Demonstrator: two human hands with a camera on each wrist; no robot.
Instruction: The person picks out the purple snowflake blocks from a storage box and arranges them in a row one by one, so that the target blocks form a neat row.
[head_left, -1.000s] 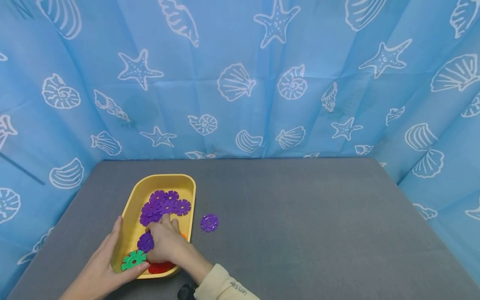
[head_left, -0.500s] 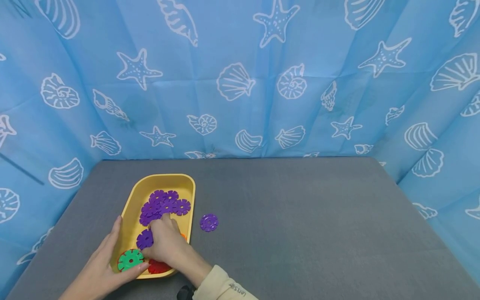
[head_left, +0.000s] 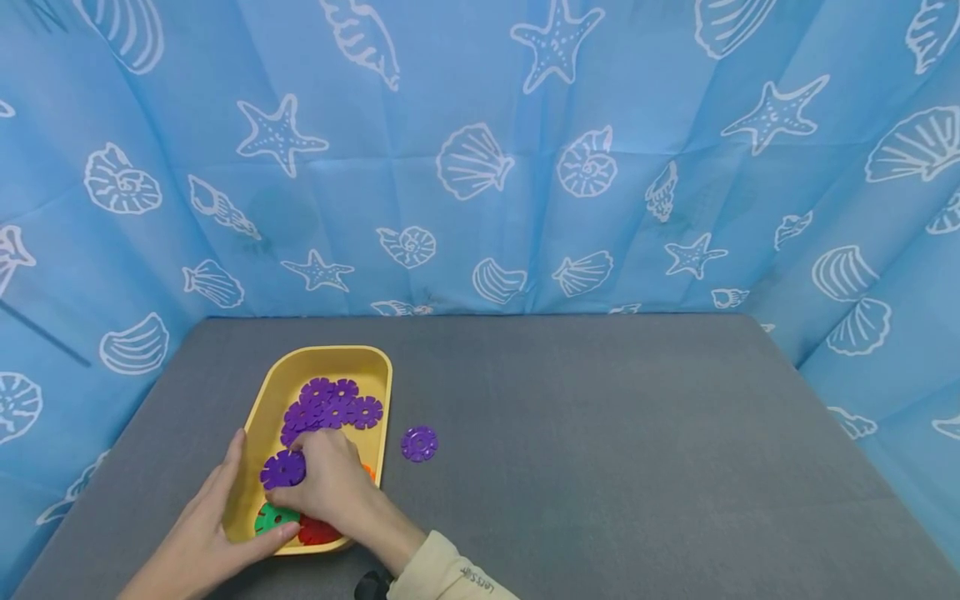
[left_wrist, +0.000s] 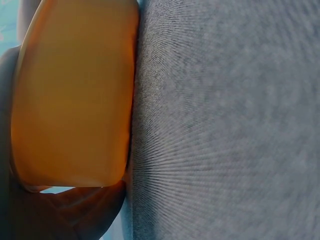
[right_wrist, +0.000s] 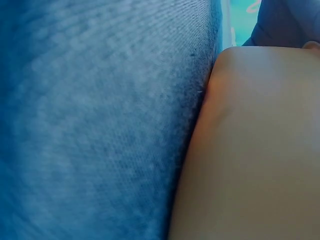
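Note:
A yellow tray (head_left: 252,417) stands at the table's left and holds plastic snowflake discs. My left hand (head_left: 202,529) grips its near left corner, thumb over the front rim and fingers along the outer side; the left wrist view shows the tray wall (left_wrist: 75,95) close up. Inside the tray, my right hand (head_left: 330,477) has curled fingers with a purple snowflake disc (head_left: 282,470) at thumb and index; the fingertips are partly hidden. Below it lie a green snowflake disc (head_left: 276,518) and red discs (head_left: 318,532). Several purple discs (head_left: 330,408) are heaped farther back.
One purple disc (head_left: 419,444) lies on the grey table (head_left: 600,450), right of the tray. An orange piece (head_left: 368,472) shows partly behind my right wrist. A blue curtain (head_left: 510,225) with white shells hangs along the table's back edge.
The near purple disc has shifted left and slightly away with my right hand, showing more of its face. The green disc has shifted a little and is now partly covered. My left hand stays put.

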